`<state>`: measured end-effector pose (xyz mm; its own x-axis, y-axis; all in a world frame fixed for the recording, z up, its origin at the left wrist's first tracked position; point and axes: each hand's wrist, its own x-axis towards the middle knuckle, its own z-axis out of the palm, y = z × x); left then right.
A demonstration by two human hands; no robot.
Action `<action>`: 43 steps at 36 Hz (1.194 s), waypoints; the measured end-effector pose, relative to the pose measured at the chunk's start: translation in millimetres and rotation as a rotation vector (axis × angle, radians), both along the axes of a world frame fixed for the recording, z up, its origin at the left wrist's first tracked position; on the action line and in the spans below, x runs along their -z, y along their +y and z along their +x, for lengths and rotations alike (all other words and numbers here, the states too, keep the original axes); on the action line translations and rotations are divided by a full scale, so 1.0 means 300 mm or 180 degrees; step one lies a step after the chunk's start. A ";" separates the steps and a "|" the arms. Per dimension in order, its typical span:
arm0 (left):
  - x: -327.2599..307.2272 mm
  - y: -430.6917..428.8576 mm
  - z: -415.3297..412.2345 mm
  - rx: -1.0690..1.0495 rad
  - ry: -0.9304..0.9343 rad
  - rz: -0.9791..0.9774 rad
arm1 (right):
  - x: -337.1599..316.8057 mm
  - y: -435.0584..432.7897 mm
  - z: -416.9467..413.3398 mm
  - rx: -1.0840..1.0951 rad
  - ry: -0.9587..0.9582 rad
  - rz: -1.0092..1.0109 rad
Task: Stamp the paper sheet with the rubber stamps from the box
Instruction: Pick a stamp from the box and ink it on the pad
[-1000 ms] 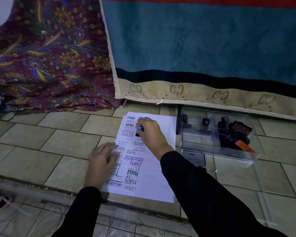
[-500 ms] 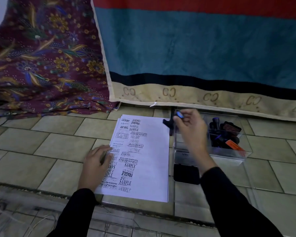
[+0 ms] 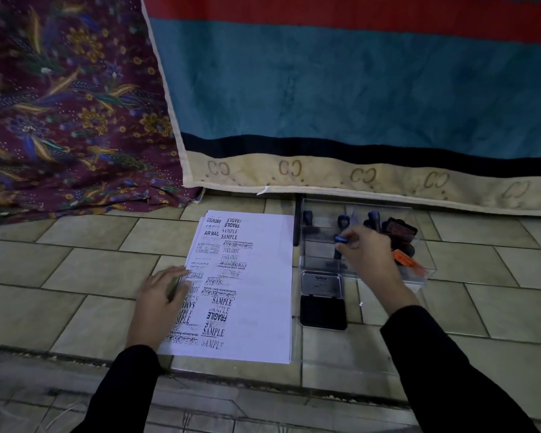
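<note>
A white paper sheet (image 3: 260, 276) lies on the tiled floor, its left half covered in black stamp prints. My left hand (image 3: 158, 303) rests flat on the sheet's left edge, fingers spread. To the right stands a clear plastic box (image 3: 319, 254) holding several dark stamps (image 3: 398, 228) and an orange one (image 3: 406, 260). My right hand (image 3: 367, 251) is inside the box, fingers closed on a blue-handled rubber stamp (image 3: 340, 245) held upright over the box's left part. An open black ink pad (image 3: 323, 309) lies in front of the box.
A teal, red and beige blanket (image 3: 341, 89) hangs behind the box and sheet. A maroon floral cloth (image 3: 66, 104) drapes at the left. A floor step edge (image 3: 231, 373) runs below the sheet. Thin white cables (image 3: 60, 414) lie at bottom left.
My right hand lifted the blue-handled stamp off the top of the sheet and carried it right, down into the clear box. The left hand stayed on the sheet.
</note>
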<state>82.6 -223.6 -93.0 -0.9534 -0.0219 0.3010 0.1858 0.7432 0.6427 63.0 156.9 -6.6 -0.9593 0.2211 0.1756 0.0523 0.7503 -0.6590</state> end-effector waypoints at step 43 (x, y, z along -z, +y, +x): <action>-0.001 0.000 -0.003 -0.0009 -0.0042 0.0120 | 0.007 -0.127 -0.365 -0.0172 -0.0873 0.0728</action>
<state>81.8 -223.6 -92.7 -0.9572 -0.0357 0.2873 0.1750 0.7190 0.6726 -46.6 118.9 -8.8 -0.9868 0.1535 -0.0510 0.1601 0.8833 -0.4406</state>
